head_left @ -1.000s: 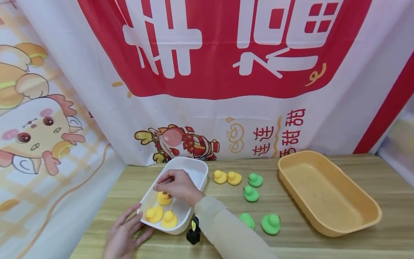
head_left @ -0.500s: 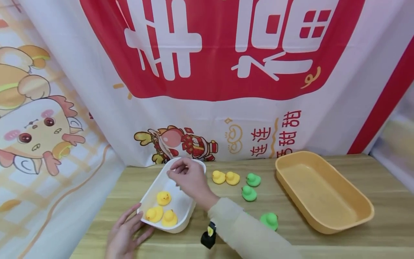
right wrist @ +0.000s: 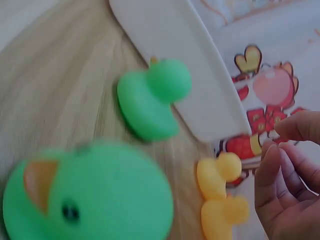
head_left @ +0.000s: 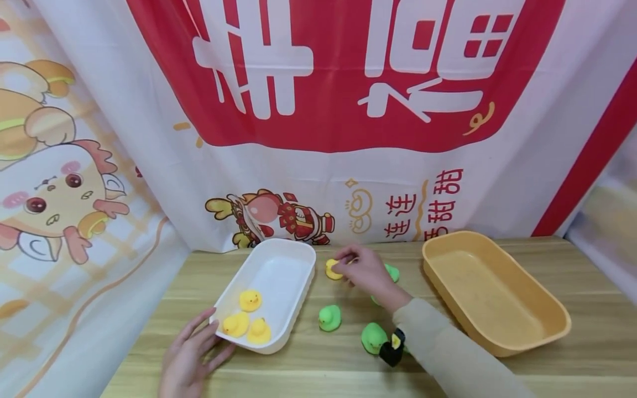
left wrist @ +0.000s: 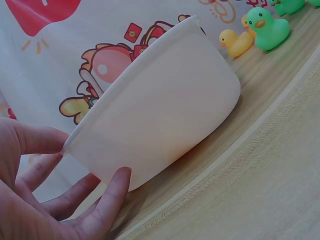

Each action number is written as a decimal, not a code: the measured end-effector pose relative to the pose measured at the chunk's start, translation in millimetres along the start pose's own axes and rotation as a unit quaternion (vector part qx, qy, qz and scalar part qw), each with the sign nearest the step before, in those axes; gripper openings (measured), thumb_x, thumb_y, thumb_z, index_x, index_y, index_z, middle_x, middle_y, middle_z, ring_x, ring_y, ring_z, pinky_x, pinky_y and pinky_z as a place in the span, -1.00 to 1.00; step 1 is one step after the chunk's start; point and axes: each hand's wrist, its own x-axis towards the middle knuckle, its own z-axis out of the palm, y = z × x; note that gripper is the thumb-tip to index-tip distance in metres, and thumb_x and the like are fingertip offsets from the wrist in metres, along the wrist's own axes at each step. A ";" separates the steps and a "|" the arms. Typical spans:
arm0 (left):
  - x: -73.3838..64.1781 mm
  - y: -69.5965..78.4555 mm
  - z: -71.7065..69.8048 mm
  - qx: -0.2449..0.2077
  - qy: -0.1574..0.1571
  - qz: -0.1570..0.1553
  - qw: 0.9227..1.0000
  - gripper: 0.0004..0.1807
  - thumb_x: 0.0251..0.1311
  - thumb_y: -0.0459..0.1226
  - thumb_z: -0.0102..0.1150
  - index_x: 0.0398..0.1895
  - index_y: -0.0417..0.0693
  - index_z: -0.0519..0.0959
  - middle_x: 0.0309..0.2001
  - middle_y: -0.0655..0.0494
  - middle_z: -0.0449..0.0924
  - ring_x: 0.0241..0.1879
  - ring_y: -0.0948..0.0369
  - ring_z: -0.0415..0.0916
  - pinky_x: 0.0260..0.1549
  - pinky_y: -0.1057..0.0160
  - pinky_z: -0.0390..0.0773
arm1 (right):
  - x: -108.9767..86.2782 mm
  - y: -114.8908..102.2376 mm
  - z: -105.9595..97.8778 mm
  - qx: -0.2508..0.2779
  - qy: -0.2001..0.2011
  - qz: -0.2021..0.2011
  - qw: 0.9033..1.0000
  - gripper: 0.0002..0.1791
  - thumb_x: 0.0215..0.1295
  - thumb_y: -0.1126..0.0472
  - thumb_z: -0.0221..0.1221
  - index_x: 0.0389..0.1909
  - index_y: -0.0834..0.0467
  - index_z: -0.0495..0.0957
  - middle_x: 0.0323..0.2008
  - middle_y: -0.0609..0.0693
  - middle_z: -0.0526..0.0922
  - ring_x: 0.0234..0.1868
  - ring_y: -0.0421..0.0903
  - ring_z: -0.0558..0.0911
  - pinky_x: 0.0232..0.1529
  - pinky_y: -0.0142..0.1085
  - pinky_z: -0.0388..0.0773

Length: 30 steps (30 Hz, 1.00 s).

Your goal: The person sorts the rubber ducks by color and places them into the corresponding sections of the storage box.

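My left hand (head_left: pixel 191 351) holds the near left corner of a white plastic tub (head_left: pixel 293 251), with the thumb on the outer wall (left wrist: pixel 150 125) and a fingertip at the rim. Three yellow toy ducks, among them one (head_left: pixel 250 300) nearest the middle, lie inside the tub's near end. My right hand (head_left: pixel 365 271) hovers at two yellow ducks (right wrist: pixel 212 177) on the table, its fingers loosely bent and nothing visible between them. In the head view one yellow duck (head_left: pixel 333 269) shows at the fingertips; the other is hidden behind the hand.
Several green ducks, including one (head_left: pixel 330 318) beside the tub and a nearer one (head_left: pixel 373 337), sit on the wooden table (head_left: pixel 278 381). A large tan tub (head_left: pixel 497 293) stands at the right. A printed cloth (head_left: pixel 343 193) hangs along the back.
My right hand has moved right, from above the white tub to the yellow ducks on the table. The left hand stays at the tub's corner.
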 end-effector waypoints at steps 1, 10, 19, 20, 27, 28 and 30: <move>0.1 -0.1 0.2 -0.001 0.000 0.000 1.000 -0.51 0.51 -0.14 0.28 0.42 0.46 0.51 0.47 0.03 0.51 0.08 0.34 0.69 0.24 -0.02 0.73 | 1.1 3.1 -5.0 -0.001 0.004 0.006 1.000 -0.68 0.27 0.28 0.41 0.02 0.24 0.68 -0.19 0.07 0.70 -0.32 0.02 0.72 -0.34 -0.18 0.74; -0.2 1.2 1.0 0.000 0.004 0.000 1.000 -0.53 0.51 -0.13 0.28 0.40 0.47 0.52 0.58 -0.03 0.37 0.07 0.36 0.70 0.22 -0.02 0.73 | 11.0 18.4 -27.0 -0.010 0.014 0.035 0.999 -0.67 0.29 0.32 0.37 0.06 0.28 0.65 -0.16 0.10 0.69 -0.36 -0.10 0.69 -0.27 -0.16 0.77; -0.2 1.4 0.6 0.005 0.005 -0.002 1.000 -0.55 0.51 -0.12 0.28 0.38 0.49 0.54 0.53 0.07 0.38 0.08 0.35 0.67 0.23 -0.01 0.73 | 20.4 17.2 -27.3 -0.019 0.014 0.056 0.998 -0.69 0.33 0.35 0.33 0.07 0.28 0.64 -0.09 0.15 0.72 -0.30 -0.07 0.72 -0.21 -0.16 0.82; -0.3 1.4 0.6 0.006 0.006 -0.002 1.000 -0.55 0.50 -0.12 0.29 0.38 0.49 0.54 0.50 0.09 0.40 0.08 0.35 0.67 0.23 -0.01 0.73 | 21.0 17.3 -26.8 -0.018 0.016 0.058 0.998 -0.69 0.33 0.36 0.33 0.08 0.28 0.64 -0.09 0.15 0.72 -0.29 -0.07 0.72 -0.22 -0.17 0.81; -0.2 2.0 0.9 0.006 0.008 -0.002 1.000 -0.53 0.48 -0.12 0.32 0.38 0.48 0.54 0.54 0.06 0.41 0.06 0.38 0.68 0.23 -0.02 0.73 | 24.5 20.3 -22.0 -0.014 0.035 0.060 0.998 -0.69 0.34 0.36 0.30 0.08 0.26 0.65 -0.09 0.13 0.71 -0.30 -0.08 0.70 -0.30 -0.25 0.77; -0.1 2.2 1.1 0.006 0.008 -0.002 1.000 -0.53 0.48 -0.11 0.32 0.38 0.48 0.54 0.57 0.03 0.38 0.05 0.38 0.69 0.23 -0.02 0.73 | 24.9 20.8 -21.3 -0.011 0.040 0.060 0.997 -0.69 0.33 0.37 0.30 0.08 0.26 0.66 -0.09 0.13 0.71 -0.31 -0.09 0.70 -0.31 -0.26 0.77; 0.1 2.6 1.4 0.009 0.010 -0.004 1.000 -0.52 0.48 -0.11 0.31 0.40 0.47 0.53 0.62 -0.04 0.31 0.04 0.40 0.68 0.22 -0.01 0.73 | 25.2 21.3 -19.7 -0.005 0.046 0.060 0.997 -0.71 0.32 0.38 0.30 0.06 0.26 0.66 -0.10 0.14 0.72 -0.32 -0.10 0.70 -0.33 -0.29 0.75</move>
